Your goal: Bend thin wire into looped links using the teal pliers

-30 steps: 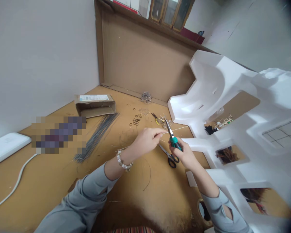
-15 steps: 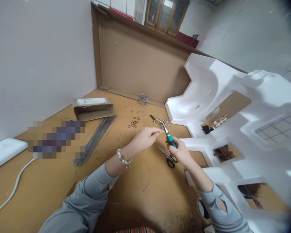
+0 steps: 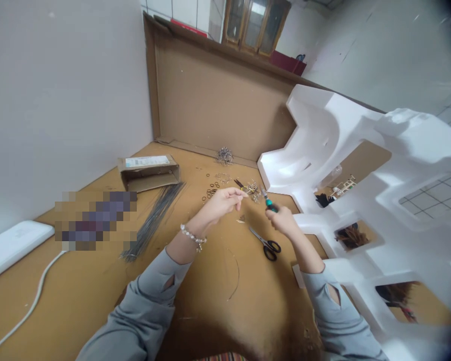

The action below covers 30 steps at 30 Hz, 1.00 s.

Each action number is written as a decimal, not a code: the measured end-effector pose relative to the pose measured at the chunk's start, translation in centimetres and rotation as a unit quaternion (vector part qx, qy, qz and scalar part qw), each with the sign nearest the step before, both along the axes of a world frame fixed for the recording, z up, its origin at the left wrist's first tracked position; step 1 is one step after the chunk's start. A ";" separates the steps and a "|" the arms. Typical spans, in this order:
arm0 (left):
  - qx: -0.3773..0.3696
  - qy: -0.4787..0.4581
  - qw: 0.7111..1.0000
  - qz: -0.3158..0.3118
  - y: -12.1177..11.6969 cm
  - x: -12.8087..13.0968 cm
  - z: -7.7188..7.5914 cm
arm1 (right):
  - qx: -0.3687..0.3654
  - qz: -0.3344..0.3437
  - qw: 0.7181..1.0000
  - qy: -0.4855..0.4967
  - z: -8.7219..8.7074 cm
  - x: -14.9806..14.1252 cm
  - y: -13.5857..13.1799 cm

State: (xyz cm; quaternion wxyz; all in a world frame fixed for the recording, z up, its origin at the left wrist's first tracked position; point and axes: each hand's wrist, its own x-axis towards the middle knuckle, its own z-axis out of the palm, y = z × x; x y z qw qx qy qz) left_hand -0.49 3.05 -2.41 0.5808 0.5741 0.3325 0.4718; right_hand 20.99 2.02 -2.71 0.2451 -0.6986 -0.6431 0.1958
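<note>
My left hand (image 3: 225,204) is closed in a pinch above the table, its fingertips around a thin wire that barely shows. To its right, my right hand (image 3: 282,219) grips the green-and-black handle of a pair of pliers (image 3: 271,205), whose metal jaws point up and away, apart from the left hand. Beyond the fingertips lies a tangle of bent silvery wire pieces (image 3: 254,190), beside yellow-handled snips (image 3: 239,184). Black-handled scissors (image 3: 266,243) lie below the right hand. Several small dark rings (image 3: 211,191) lie behind the left hand.
A bundle of straight grey wires (image 3: 154,220) lies at left, near an open cardboard box (image 3: 150,173). Another wire heap (image 3: 224,155) sits by the cardboard wall (image 3: 221,95). White foam packing (image 3: 319,130) borders the right. A white device (image 3: 18,245) with a cable lies far left.
My right hand has drawn the pliers to the right and slightly up, away from my left hand. The pliers' jaws no longer meet the wire at my left fingertips.
</note>
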 end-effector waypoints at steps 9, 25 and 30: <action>-0.068 -0.181 0.978 -0.073 -1.5 0.3 1.8 | -0.031 0.028 0.984 -0.173 -7.0 -4.6 -3.1; -0.039 -0.183 0.981 0.048 -1.7 1.7 1.1 | -0.027 0.150 0.961 0.229 -5.2 -3.7 -5.3; 0.002 -0.143 0.984 0.105 -1.6 2.2 0.9 | -0.137 0.172 0.871 0.440 -3.4 -4.5 -6.0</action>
